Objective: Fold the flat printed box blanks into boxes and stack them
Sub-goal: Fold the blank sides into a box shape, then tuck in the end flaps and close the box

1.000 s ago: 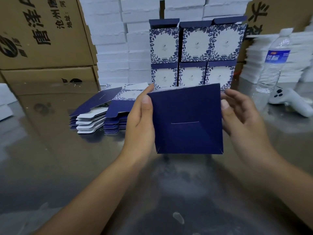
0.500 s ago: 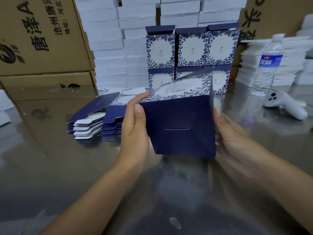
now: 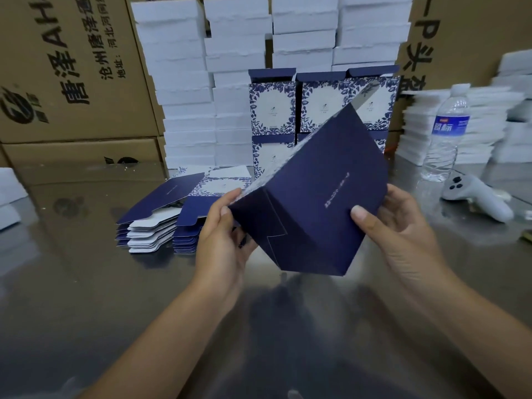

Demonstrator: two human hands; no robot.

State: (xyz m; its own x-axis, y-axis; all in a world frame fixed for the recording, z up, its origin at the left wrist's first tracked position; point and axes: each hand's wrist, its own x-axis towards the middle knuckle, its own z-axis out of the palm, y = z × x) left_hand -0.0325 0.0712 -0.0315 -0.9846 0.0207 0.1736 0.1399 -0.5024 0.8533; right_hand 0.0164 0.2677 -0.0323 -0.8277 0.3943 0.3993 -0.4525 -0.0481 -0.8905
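Navy box newly atilt, left hand and right hand each with fingers in a pinch on its edges

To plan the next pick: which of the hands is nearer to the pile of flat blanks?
Left. The left hand holds the box just right of the pile of flat blanks; the right hand holds the box's other side, farther from the pile.

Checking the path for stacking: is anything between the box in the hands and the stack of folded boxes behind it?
Nothing visible. The left hand and right hand hold the box just before the stack; flat blanks lie left, bottle and controller right.
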